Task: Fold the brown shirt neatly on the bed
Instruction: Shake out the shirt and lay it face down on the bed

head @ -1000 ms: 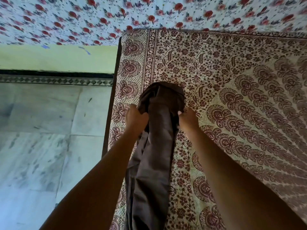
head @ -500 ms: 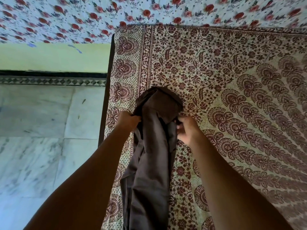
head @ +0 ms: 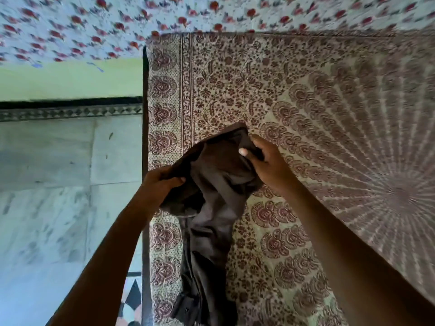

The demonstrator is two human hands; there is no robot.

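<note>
Your hands have drawn apart since half a second ago: then they pinched the bunched top of the brown shirt [head: 219, 184] close together, and now that top is spread wider between them. Your left hand [head: 160, 182] has dropped toward 8 o'clock of the bundle and curls its fingers round the shirt's left edge, just at the bed's border. Your right hand [head: 266, 163] has climbed toward 1 o'clock, and its thumb and fingers pinch the upper right fold, with the thumbnail showing pale against the dark cloth. The upper part of the shirt, which stood as a narrow rounded hump before, now opens into a broad slanted flap lifted off the sheet.

The shirt lies on the bed [head: 306, 114] near its left edge. Its long lower part runs toward 6 o'clock between your forearms, crumpled and narrow as it was, and a darker patch with what looks like a button shows at the very bottom. The patterned bedsheet [head: 294, 243] lies flat under it. At 12 o'clock a floral cloth [head: 94, 24] with red blooms meets the head of the bed. At 9 o'clock lies the marble floor [head: 58, 208], below a green wall [head: 70, 81] with a dark skirting band.
</note>
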